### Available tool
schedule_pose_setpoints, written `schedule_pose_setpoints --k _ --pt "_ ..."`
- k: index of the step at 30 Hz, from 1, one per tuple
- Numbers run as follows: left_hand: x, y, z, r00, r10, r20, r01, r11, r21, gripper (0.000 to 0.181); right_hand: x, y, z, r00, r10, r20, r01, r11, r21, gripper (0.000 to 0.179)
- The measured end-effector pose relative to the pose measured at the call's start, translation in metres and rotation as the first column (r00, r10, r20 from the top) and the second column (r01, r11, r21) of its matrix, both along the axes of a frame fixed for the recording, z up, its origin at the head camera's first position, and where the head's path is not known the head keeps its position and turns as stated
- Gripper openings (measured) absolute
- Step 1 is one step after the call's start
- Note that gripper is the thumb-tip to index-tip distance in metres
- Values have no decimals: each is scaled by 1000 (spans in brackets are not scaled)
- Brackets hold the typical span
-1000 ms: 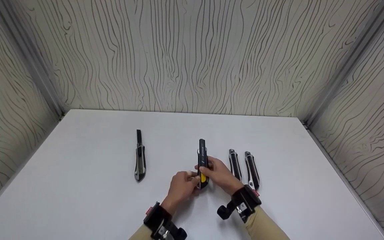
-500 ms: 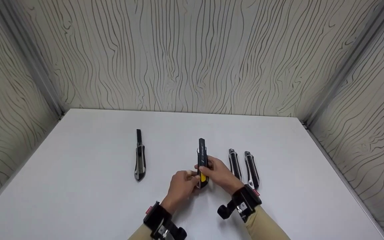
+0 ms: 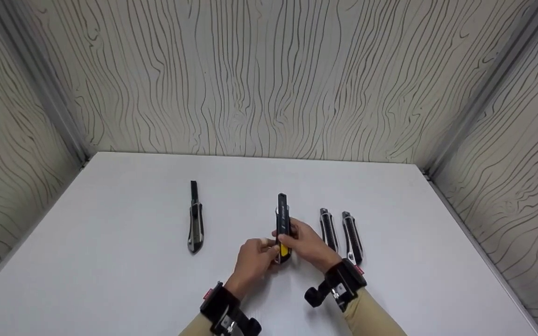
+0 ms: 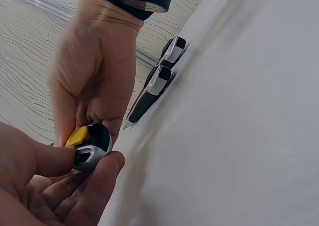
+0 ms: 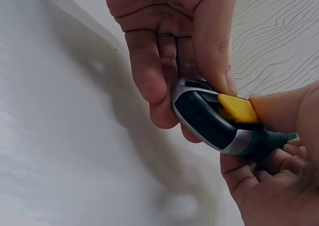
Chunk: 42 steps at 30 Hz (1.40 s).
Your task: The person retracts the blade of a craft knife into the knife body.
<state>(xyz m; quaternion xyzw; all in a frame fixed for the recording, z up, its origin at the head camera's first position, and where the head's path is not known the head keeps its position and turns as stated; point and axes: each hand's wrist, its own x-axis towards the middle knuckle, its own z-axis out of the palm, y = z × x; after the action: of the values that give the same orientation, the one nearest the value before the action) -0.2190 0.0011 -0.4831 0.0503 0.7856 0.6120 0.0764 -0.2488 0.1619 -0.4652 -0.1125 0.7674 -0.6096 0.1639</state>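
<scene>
In the head view, a box cutter (image 3: 282,221) with a dark body and a yellow slider stands near the middle, its narrow end pointing away from me. My left hand (image 3: 253,260) pinches its near end between thumb and fingers. My right hand (image 3: 310,243) grips the body from the right, thumb on top by the yellow slider. The left wrist view shows the rounded silver-and-black butt of the cutter (image 4: 92,147) between both hands. Seen from the right wrist, the yellow slider (image 5: 239,108) lies between the two thumbs. Fingers under the cutter are partly hidden.
Two more box cutters, one (image 3: 328,229) partly behind my right hand and another (image 3: 353,237) beside it, lie on the right. On the left lies a cutter (image 3: 195,228) with a dark strip extended. A white table (image 3: 110,280) carries them; patterned panels (image 3: 250,84) enclose it.
</scene>
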Motion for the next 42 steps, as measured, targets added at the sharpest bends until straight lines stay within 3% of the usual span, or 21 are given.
schedule_pose_setpoints --k 10,19,29,34,42 --pt "1 -1 0 1000 -9 -23 8 999 -37 24 2 2 0 999 41 -7 -41 999 27 43" --pt "0 -3 1 998 -35 48 35 999 -8 25 1 4 -1 999 41 -22 -39 996 83 38" --pt "2 -1 0 996 -73 42 73 997 -12 24 0 8 1 999 -4 -40 14 968 250 38" --pt "2 1 -1 997 -76 32 77 997 -30 25 1 9 3 999 -29 -46 41 959 279 34" --pt "3 6 1 995 -93 22 93 995 -25 24 3 12 7 990 -126 -64 140 939 314 49"
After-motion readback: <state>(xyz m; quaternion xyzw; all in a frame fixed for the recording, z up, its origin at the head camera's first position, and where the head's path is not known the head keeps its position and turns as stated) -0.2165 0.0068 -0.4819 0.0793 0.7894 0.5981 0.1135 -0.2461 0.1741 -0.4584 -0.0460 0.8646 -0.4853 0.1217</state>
